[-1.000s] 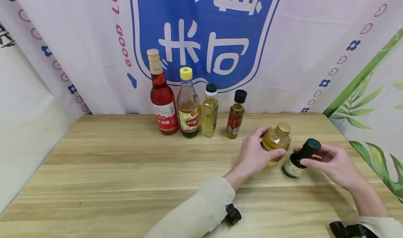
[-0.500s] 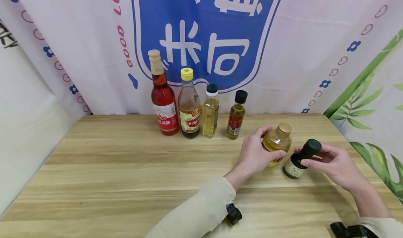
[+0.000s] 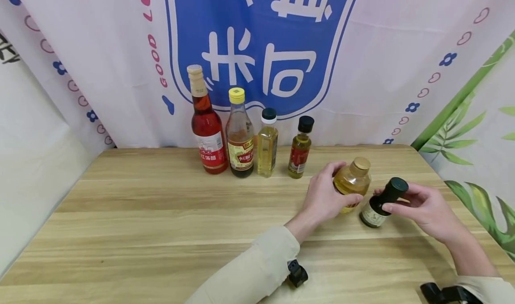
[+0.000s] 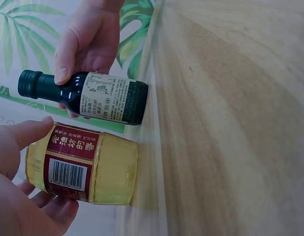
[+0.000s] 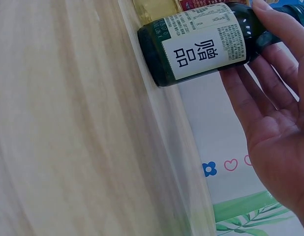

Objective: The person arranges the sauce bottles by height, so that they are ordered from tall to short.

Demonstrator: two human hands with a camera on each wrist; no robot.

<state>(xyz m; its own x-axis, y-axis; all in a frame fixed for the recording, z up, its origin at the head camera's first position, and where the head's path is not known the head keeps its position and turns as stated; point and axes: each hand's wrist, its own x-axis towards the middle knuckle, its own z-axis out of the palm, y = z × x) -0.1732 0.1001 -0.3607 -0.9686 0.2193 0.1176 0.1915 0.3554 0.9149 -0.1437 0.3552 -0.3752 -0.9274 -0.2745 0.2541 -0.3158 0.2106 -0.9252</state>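
Note:
My left hand (image 3: 327, 196) grips a squat bottle of yellow oil (image 3: 352, 184) with a tan cap, thumb on the near side and fingers behind. In the left wrist view this oil bottle (image 4: 115, 167) shows a dark red label with a barcode. Just to its right, my right hand (image 3: 428, 210) holds a small dark green bottle (image 3: 374, 212) by the shoulder and neck, between thumb and fingers. Its cap is dark green, and the right wrist view shows a pale label (image 5: 203, 49) with large black characters. Both bottles stand side by side on the wooden table (image 3: 161, 232).
Along the table's back stand a tall red bottle (image 3: 209, 129), a yellow-capped bottle (image 3: 240, 147) with dark liquid, a slim clear oil bottle (image 3: 267, 149) and a small black-capped bottle (image 3: 299, 154). Behind them hangs a white curtain (image 3: 374, 85) with a blue emblem.

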